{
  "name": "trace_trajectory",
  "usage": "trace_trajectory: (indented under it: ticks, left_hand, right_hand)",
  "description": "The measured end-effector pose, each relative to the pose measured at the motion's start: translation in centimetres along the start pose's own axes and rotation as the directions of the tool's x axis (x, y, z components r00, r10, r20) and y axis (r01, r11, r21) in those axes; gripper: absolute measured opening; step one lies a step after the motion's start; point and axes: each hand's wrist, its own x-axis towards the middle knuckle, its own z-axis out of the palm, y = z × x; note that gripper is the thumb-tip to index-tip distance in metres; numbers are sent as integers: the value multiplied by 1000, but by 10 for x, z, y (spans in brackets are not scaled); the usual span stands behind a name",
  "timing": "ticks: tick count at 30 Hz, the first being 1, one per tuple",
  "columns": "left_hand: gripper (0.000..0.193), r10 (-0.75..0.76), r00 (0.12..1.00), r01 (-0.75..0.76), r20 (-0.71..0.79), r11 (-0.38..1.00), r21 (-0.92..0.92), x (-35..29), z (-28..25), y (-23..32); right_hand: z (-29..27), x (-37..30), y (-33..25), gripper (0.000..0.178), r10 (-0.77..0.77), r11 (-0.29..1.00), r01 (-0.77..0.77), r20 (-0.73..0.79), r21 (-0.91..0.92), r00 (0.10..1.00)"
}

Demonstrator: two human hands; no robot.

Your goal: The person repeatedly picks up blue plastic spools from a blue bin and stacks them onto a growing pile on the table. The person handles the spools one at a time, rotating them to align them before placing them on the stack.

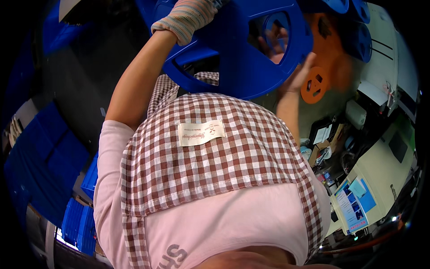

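A large blue plastic reel (230, 54) with wide cut-out windows stands in front of my chest, tilted toward me. My left hand (190, 18), in a striped knitted glove, lies over its upper left part and appears closed on it; the fingertips run into the top edge of the picture. My bare right hand (293, 74) is at the right rim, partly behind the reel. Its thumb stretches up outside the rim. Blurred, spread fingers show through the right window.
Orange reels (315, 85) lie beyond my right hand. More blue reels (358, 42) stand at the upper right. A pale machine or table (380, 175) with papers is on the right, next to assorted clutter. Blue crates (78, 222) and a blue cover (45, 157) are on the left.
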Motion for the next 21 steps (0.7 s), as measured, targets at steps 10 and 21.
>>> trace_trajectory:
  ticks: [10, 21]
  left_hand:
    - [36, -414, 871, -82, -265, 409, -909, -79, -22, -69]
    - [33, -752, 637, 708, 168, 484, -514, -351, 31, 75]
  right_hand:
    - [-60, 38, -7, 30, 32, 699, -126, -145, -704, 989]
    - [-152, 164, 161, 41, 96, -71, -283, -289, -956, 952]
